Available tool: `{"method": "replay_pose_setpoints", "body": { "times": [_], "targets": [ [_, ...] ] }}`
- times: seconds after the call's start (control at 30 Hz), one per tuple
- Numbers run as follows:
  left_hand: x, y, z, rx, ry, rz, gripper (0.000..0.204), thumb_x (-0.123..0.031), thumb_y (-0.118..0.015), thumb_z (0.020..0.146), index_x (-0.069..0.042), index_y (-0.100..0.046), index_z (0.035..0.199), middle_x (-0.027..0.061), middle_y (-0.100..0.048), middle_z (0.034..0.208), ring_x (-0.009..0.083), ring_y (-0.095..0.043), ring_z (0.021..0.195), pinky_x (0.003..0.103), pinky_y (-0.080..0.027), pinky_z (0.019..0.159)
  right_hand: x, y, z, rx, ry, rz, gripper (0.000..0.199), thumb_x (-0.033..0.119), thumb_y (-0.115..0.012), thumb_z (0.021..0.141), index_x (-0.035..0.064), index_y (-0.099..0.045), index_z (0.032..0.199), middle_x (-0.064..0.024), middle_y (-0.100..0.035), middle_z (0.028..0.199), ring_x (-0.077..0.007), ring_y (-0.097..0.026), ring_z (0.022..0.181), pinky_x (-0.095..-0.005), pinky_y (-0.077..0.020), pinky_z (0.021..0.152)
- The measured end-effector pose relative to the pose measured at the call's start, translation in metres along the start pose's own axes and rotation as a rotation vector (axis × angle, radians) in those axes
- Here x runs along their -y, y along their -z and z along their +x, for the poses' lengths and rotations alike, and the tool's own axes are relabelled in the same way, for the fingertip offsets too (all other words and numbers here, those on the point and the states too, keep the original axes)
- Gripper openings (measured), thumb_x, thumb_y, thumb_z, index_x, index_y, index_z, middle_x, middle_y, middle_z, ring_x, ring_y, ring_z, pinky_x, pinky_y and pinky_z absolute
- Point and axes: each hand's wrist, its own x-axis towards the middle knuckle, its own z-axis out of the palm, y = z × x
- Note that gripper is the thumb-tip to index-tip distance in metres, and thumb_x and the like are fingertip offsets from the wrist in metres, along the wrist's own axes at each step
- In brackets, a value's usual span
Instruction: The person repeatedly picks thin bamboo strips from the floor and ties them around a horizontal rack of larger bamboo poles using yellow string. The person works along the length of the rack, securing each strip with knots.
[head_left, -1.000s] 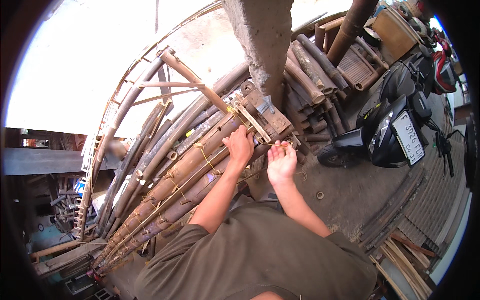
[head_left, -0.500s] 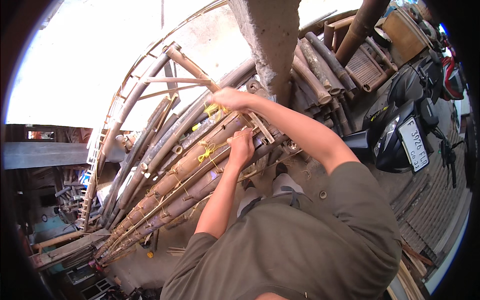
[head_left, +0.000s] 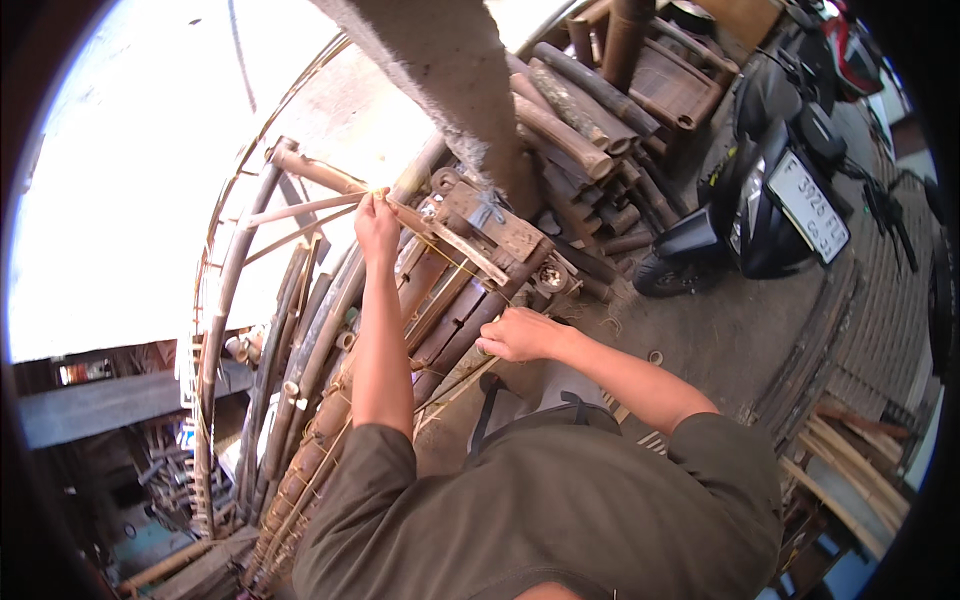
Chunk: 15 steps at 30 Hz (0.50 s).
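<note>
A curved frame of brown bamboo poles (head_left: 330, 330) leans away in front of me. My left hand (head_left: 376, 226) reaches up to a slanting bamboo pole (head_left: 310, 170) and pinches a thin yellow strip (head_left: 440, 262) where it wraps that pole. Lower down, my right hand (head_left: 518, 335) curls at the near end of the frame beside the cut pole ends (head_left: 550, 278). Its fingers close on a length of the same kind of thin strip, which runs down to the left. Yellow ties bind the poles at several spots.
A grey concrete pillar (head_left: 440, 70) stands just behind the frame. Loose bamboo poles (head_left: 570, 110) and a slatted wooden piece (head_left: 680, 85) lie stacked at the back. A black scooter (head_left: 770, 190) is parked to the right. Bamboo slats (head_left: 840, 470) lie at the lower right.
My right arm has come back from the upper pole to the frame's near end. My left hand has gone up from the bundle to the slanting pole.
</note>
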Motion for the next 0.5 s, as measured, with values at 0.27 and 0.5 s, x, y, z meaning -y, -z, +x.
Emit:
{"method": "replay_pose_setpoints", "body": {
  "times": [0.27, 0.5],
  "targets": [
    [0.05, 0.056, -0.033, 0.227, -0.144, 0.483, 0.038, -0.026, -0.05, 0.096, 0.002, -0.06, 0.119, 0.0269, -0.067, 0.1, 0.041, -0.064, 0.098, 0.046, -0.049, 0.087, 0.032, -0.069, 0.001, -0.324, 0.062, -0.613, 0.015, 0.018, -0.062, 0.078, 0.0033, -0.061, 0.077, -0.0175, -0.062, 0.072, -0.0345, -0.062, 0.074, -0.0442, -0.0489, 0.076],
    [0.089, 0.298, -0.199, 0.004, -0.148, 0.758, 0.039, -0.024, -0.049, 0.097, 0.002, -0.055, 0.124, 0.0285, -0.062, 0.113, 0.0434, -0.06, 0.106, 0.049, -0.048, 0.091, 0.129, -0.255, 0.018, 0.22, -0.012, 0.489, 0.016, 0.023, -0.062, 0.088, 0.0085, -0.062, 0.096, -0.0086, -0.063, 0.092, -0.0218, -0.061, 0.087, -0.0397, -0.05, 0.083]
  ]
}}
